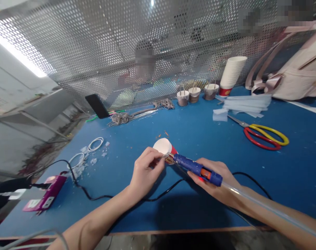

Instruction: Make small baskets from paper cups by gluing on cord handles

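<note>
A small paper cup (162, 146), white with a red side, is on the blue table in front of me, its round white face turned up. My left hand (148, 170) is closed in a pinch at the cup's near edge. A thin pale bit shows at its fingertips, too small to name. My right hand (217, 177) is wrapped round a blue hot glue gun (191, 166). The gun's nozzle points left and meets the cup's side close to my left fingertips. A long clear glue stick (264, 205) runs out of the gun's back end.
Red-and-yellow-handled scissors (264, 136), pale cloth strips (246, 104), stacked cups (232, 74) and a bag (298, 69) are on the right. Grey cord (121, 118), a phone (97, 106), white rings (95, 144) and a purple power strip (47, 192) lie left. A black cable (95, 198) crosses the table.
</note>
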Available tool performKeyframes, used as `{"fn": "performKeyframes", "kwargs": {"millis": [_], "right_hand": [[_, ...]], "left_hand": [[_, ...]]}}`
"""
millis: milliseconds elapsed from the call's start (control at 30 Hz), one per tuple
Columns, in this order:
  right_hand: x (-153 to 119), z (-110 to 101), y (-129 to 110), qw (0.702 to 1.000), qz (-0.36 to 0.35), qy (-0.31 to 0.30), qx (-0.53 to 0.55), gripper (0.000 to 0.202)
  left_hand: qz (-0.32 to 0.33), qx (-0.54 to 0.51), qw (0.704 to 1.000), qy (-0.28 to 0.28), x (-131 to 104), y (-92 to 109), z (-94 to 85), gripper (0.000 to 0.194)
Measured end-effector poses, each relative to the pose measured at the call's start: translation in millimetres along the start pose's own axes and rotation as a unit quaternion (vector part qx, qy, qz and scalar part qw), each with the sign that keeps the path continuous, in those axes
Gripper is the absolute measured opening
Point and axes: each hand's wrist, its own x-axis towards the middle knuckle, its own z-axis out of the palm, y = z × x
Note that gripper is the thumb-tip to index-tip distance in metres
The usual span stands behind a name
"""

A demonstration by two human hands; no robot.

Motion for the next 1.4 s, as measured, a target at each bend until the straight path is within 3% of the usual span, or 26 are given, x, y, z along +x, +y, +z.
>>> {"fn": "performKeyframes", "kwargs": {"millis": [167, 333, 533, 800, 1100, 1400], "right_hand": [[-5, 5, 7, 0.998, -0.06, -0.015, -0.008, 0.004], [-5, 3, 11, 0.998, -0.058, 0.0, -0.02, 0.005], [-8, 7, 13, 0.994, -0.107, 0.007, -0.036, 0.006], [-3, 2, 10, 0.994, -0.093, 0.021, -0.059, 0.005], [-8, 10, 14, 0.991, -0.123, 0.009, -0.041, 0.003], [-5, 2, 9, 0.995, -0.082, 0.008, -0.052, 0.004]], "left_hand": [[-0.013, 0.004, 1.0, -0.006, -2, 0, 0.9, 0.009], [-0.007, 0.004, 1.0, -0.002, -1, 1, 0.6, 0.009], [-0.014, 0.0, 1.0, -0.015, 1, 3, -0.8, 0.009], [-0.029, -0.023, 0.999, -0.014, 2, 3, -1.3, 0.009], [-0.032, -0.019, 0.999, -0.024, 2, 6, -2.3, 0.009], [-0.04, -0.032, 0.998, -0.026, 3, 7, -2.8, 0.01]]}}
